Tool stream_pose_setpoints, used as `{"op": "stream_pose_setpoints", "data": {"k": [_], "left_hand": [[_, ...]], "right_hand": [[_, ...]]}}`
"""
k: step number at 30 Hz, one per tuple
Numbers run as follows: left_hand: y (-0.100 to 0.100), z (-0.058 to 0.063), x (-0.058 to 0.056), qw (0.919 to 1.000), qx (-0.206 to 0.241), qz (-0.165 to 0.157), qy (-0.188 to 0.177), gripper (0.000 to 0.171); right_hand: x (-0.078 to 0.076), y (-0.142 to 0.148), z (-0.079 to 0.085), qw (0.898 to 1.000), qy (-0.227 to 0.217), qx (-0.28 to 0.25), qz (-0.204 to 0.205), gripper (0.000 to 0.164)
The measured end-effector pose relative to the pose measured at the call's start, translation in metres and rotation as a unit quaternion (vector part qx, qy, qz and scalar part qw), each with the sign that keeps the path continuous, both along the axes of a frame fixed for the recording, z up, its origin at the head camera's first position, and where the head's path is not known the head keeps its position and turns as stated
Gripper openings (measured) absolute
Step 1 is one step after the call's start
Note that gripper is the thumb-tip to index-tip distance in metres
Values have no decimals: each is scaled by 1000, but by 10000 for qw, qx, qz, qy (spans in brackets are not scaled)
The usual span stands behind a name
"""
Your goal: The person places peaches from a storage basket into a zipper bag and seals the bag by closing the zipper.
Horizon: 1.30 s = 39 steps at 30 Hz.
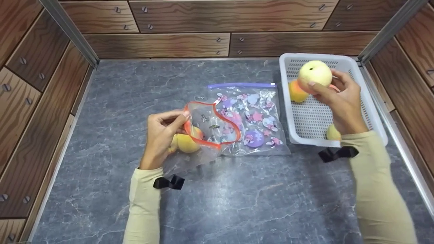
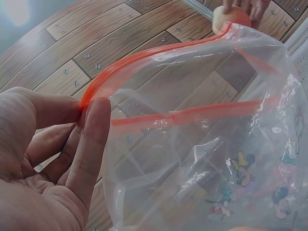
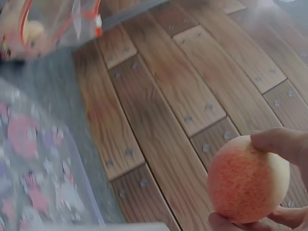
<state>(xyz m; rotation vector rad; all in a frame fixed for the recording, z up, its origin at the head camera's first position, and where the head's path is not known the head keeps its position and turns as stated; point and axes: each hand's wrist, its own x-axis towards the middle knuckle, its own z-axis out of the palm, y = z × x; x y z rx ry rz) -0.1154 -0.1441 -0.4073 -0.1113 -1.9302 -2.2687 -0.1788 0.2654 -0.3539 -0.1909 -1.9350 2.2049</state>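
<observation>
In the head view my left hand [image 1: 159,137] pinches the orange-red rim of a clear zip bag [image 1: 213,145], whose mouth gapes in a rounded loop. Yellow-red fruit [image 1: 188,142] shows through the plastic near the bottom. Cartoon figures are printed on this bag, clearest in the left wrist view. Over the basket, my right hand [image 1: 347,103] grips a peach [image 1: 315,76] between thumb and fingers. From the right wrist the same peach [image 3: 245,183] looks red on one side and pale on the other.
A white plastic basket [image 1: 286,112] stands at the right, with a yellow-orange fruit [image 1: 297,93] on its left side and another fruit [image 1: 333,133] partly behind my wrist. Beside it lies a flat printed bag [image 1: 256,117] with a purple zip. Wood-patterned walls [image 1: 190,44] surround the grey tabletop [image 1: 135,88].
</observation>
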Motion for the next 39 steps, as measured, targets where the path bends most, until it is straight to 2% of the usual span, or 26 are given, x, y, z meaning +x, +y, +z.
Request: {"op": "stream_pose_setpoints", "data": {"k": [3,10,13,22,30,34,39], "left_hand": [[0,1,0,10000,-10,12,-7,20],[-1,0,0,10000,75,-8,53,13],[-1,0,0,9999,91,-5,62,14],[-1,-2,-1,9999,105,-15,33,20],[2,-4,1,9998,182,41,-35,17],[4,-6,1,9998,193,28,-105,19],[4,-5,0,9998,193,56,-56,19]], "right_hand": [[6,-16,0,9992,109,-389,80,56],[20,-49,-9,9891,84,-1144,922,60],[24,-63,-13,9844,56,-1297,1187,60],[36,-102,-32,9815,265,-725,1751,68],[44,-123,-40,9696,124,-822,2301,71],[47,-127,-45,9718,94,-415,2318,72],[47,-132,-49,9697,109,74,2441,73]]}}
